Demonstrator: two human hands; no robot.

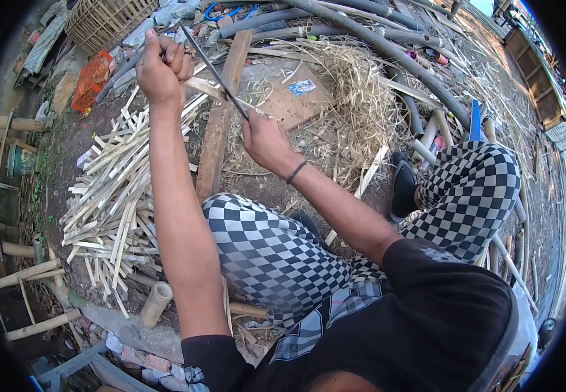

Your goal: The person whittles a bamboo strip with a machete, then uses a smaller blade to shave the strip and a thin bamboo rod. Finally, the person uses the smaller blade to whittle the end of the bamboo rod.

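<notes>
My right hand [268, 140] is closed on the handle of a long dark knife [212, 70], whose blade points up and to the left. A pale bamboo strip [206, 87] lies across a wooden plank [217, 130], beside the blade. To the left, my left hand [164, 70] is raised with its fingers curled; what they hold, if anything, I cannot make out. Below that hand a large pile of split bamboo strips [116, 189] spreads over the ground.
A heap of curly shavings [365, 98] and a flat brown board [296, 98] lie beyond my right hand. Bamboo poles [387, 49] cross the top. An orange crate [91, 80] and a woven basket [103, 23] stand upper left. A bamboo stump [157, 304] is below the pile.
</notes>
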